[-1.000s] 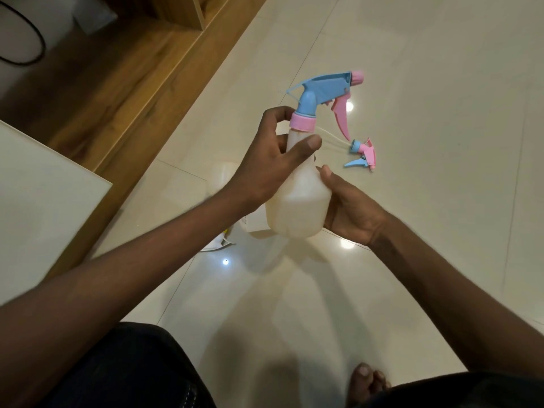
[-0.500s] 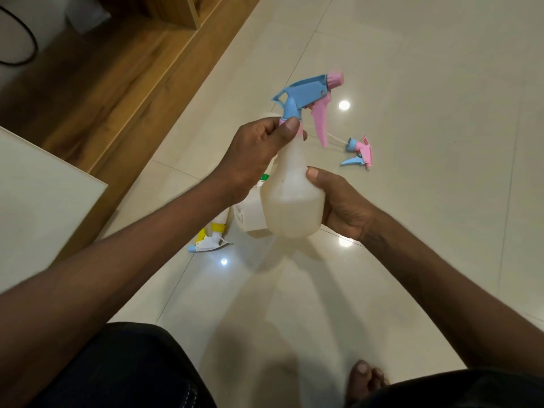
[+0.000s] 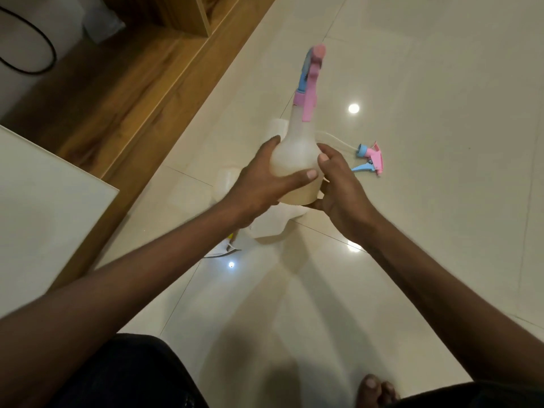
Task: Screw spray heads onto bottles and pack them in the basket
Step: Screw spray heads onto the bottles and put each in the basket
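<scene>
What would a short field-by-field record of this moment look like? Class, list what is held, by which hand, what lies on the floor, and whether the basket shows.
held item: translucent bottle with a pink and blue spray head on its neck
left hand: wrapped round the bottle's body, thumb across the front
right hand: on the bottle's right side and base
on the floor: loose spray head with tube, right of the bottle; pale bottles partly hidden behind the hands
basket: not in view
surface: glossy tiled floor
</scene>
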